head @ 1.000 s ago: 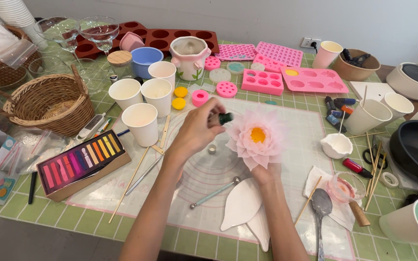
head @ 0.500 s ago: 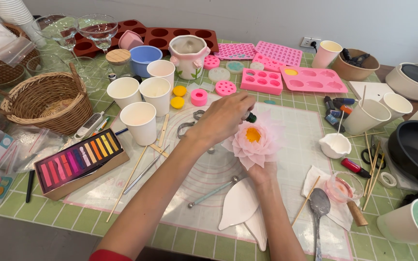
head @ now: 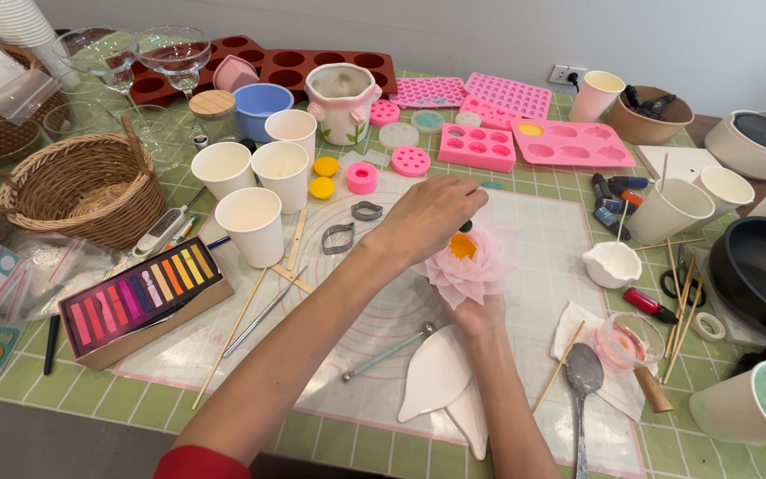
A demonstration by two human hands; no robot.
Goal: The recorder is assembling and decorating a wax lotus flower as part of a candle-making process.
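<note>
My right hand (head: 480, 312) holds a pale pink lotus-like flower (head: 482, 263) with a yellow centre from below, above the white silicone mat (head: 560, 266). My left hand (head: 427, 215) reaches across from the left and rests on the flower's top. Its fingertips pinch a small dark green piece (head: 465, 226) right at the yellow centre. Part of the flower is hidden behind the left hand.
Several white paper cups (head: 253, 222) stand left of the hands, beside a wicker basket (head: 82, 191) and a box of coloured pastels (head: 139, 297). Pink silicone moulds (head: 569, 142) lie behind. White leaf shapes (head: 441, 377), a ball tool (head: 387, 352), a spoon (head: 583, 372) and a black pan (head: 764, 270) are near.
My left hand has moved right with the small dark piece, from left of the flower to over its yellow centre. The flower has stayed in my right hand, tilting slightly.
</note>
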